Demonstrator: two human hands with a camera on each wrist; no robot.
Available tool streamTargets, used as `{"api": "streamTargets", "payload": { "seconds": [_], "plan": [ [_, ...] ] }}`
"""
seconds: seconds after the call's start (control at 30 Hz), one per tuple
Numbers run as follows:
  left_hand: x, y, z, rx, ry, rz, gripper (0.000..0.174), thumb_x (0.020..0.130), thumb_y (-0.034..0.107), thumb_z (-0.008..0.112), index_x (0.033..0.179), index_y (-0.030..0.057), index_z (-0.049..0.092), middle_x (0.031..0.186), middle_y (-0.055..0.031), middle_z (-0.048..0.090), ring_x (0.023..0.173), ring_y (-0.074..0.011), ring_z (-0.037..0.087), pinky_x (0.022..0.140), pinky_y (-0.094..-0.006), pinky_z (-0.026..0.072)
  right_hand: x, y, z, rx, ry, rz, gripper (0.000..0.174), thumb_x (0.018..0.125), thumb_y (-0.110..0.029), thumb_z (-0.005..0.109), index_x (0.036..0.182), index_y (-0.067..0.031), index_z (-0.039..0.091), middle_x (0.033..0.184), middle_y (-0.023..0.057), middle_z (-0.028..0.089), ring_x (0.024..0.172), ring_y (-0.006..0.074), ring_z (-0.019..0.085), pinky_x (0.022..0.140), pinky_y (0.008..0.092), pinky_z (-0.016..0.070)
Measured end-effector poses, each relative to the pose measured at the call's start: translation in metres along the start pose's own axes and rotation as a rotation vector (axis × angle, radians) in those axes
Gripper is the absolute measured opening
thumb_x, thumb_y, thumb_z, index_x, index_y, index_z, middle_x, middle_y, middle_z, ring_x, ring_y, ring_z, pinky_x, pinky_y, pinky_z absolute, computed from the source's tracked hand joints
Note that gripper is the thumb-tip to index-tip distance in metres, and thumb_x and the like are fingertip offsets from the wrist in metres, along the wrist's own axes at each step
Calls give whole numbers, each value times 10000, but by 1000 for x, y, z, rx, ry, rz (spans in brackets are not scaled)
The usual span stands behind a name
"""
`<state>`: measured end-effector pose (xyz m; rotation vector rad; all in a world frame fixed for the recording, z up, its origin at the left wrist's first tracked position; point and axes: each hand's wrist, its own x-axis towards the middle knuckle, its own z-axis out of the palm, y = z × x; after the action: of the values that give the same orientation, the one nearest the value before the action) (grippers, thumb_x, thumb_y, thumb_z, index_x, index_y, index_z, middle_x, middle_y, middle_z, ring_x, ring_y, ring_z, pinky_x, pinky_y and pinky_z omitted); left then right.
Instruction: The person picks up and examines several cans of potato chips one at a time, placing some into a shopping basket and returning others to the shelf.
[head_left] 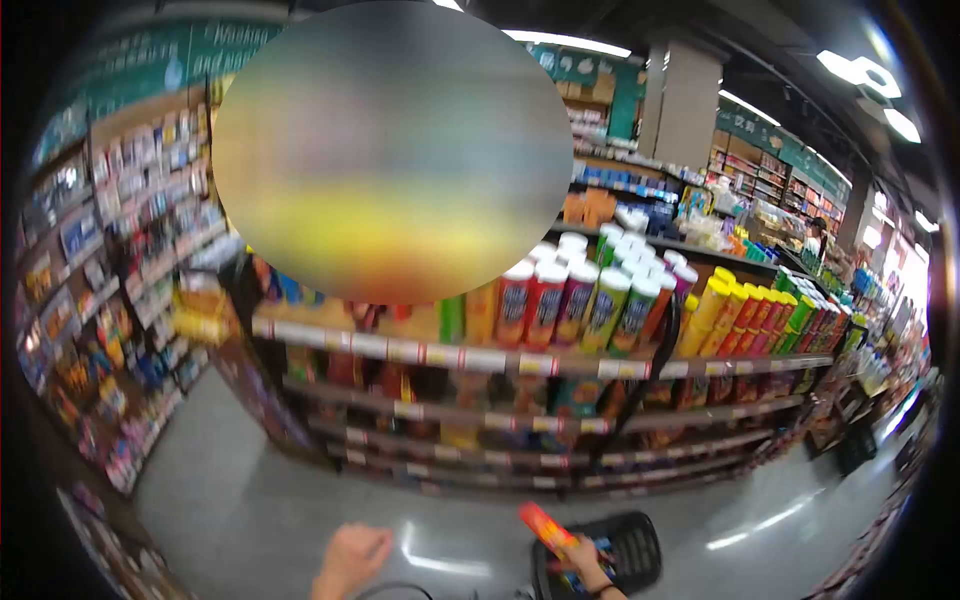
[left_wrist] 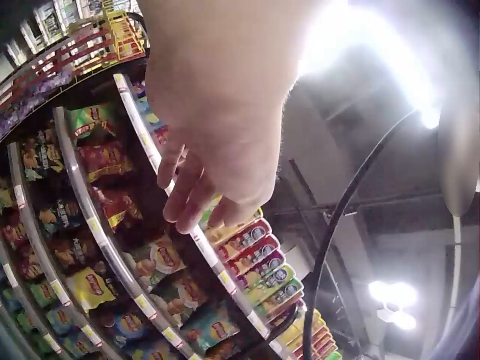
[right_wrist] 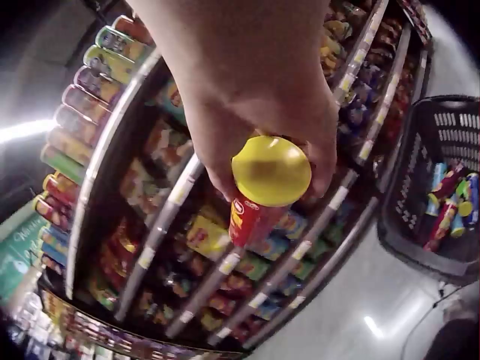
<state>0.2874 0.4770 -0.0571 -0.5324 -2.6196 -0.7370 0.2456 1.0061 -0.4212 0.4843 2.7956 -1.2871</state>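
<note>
My right hand (head_left: 583,557) grips a red chip canister (head_left: 545,527) over the black shopping basket (head_left: 648,550) in the head view. Seen from the right wrist, the canister's yellow lid (right_wrist: 271,171) faces the camera, and fingers wrap both sides of the tube. Several colourful tubes and packets (right_wrist: 454,206) lie inside that basket. My left hand (head_left: 352,560) is off to the left with nothing in it. In the left wrist view its fingers (left_wrist: 196,202) hang loosely curled, overlapping the shelf edge behind.
A long shelf (head_left: 480,355) runs ahead, with white-lidded canisters (head_left: 545,305) and yellow-lidded canisters (head_left: 750,315) on top. Chip bags (left_wrist: 94,289) fill the lower tiers. Another stocked shelf (head_left: 150,270) stands left. Grey floor (head_left: 260,480) lies between. A blurred oval hides part of the head view.
</note>
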Motion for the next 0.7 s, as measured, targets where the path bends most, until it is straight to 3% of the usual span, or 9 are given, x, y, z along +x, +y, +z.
{"api": "streamTargets", "payload": {
  "seconds": [0.03,0.1,0.17,0.3,0.37,0.4,0.43,0.6,0.7],
  "plan": [
    [-11,-8,-11,-5,17,-2,103,874,155,762,961,100,768,901,-83,763,819,-297,693,742,-418,510,-38,-113,-36,234,-102,116,703,710,-487,945,1161,3,722,1115,152,757,1024,214,718,842,395,599],
    [-36,-9,-36,-86,15,-78,117,885,153,763,978,83,766,887,-92,754,811,-298,689,743,-404,505,-56,-170,-29,223,-115,91,510,809,-207,909,1224,-22,677,1125,93,725,990,194,704,851,350,591],
    [-41,-18,-57,-148,49,-108,124,890,149,763,990,76,767,885,-90,751,815,-299,686,738,-400,501,-62,-201,-17,583,-178,204,513,810,-165,905,1247,-40,667,1120,62,723,1012,186,693,890,337,579],
    [-76,-40,-81,-239,41,-191,156,899,134,758,1038,65,768,925,-105,755,857,-309,696,788,-392,521,-93,-281,-29,611,-172,-119,620,813,-126,890,1367,-52,622,1300,50,668,1171,167,633,997,329,535],
    [-85,-47,-88,-324,22,-208,183,911,130,751,1075,51,762,958,-122,758,900,-297,714,843,-381,537,-116,-334,-44,787,-281,-284,684,833,-123,848,1452,-57,564,1353,55,643,1235,175,619,1028,338,531],
    [-86,-49,-96,-383,-41,-231,213,916,127,748,1114,46,752,987,-128,759,930,-288,719,869,-375,540,-136,-368,-55,905,-350,-188,634,865,-127,812,1449,-29,586,1344,73,660,1246,196,631,1079,359,510],
    [-89,-50,-96,-456,-93,-252,245,922,123,745,1153,40,742,1015,-133,759,960,-279,724,896,-369,543,-146,-387,-57,895,-311,-284,658,882,-140,798,1484,-25,560,1347,85,667,1243,200,638,1076,354,507],
    [-102,-61,-89,-791,-234,-207,419,959,212,733,1331,30,670,1174,-137,746,1068,-251,704,966,-377,537,-187,-457,-63,1062,-457,-359,634,896,-162,779,1466,10,561,1408,135,656,1269,230,642,1118,363,471],
    [-112,-73,-91,-968,-315,-183,525,993,299,712,1429,27,606,1270,-132,723,1131,-241,684,1013,-393,523,-197,-481,-51,1080,-467,-356,556,924,-202,770,1420,-12,604,1322,93,689,1208,193,664,1035,347,534]
  ]
}}
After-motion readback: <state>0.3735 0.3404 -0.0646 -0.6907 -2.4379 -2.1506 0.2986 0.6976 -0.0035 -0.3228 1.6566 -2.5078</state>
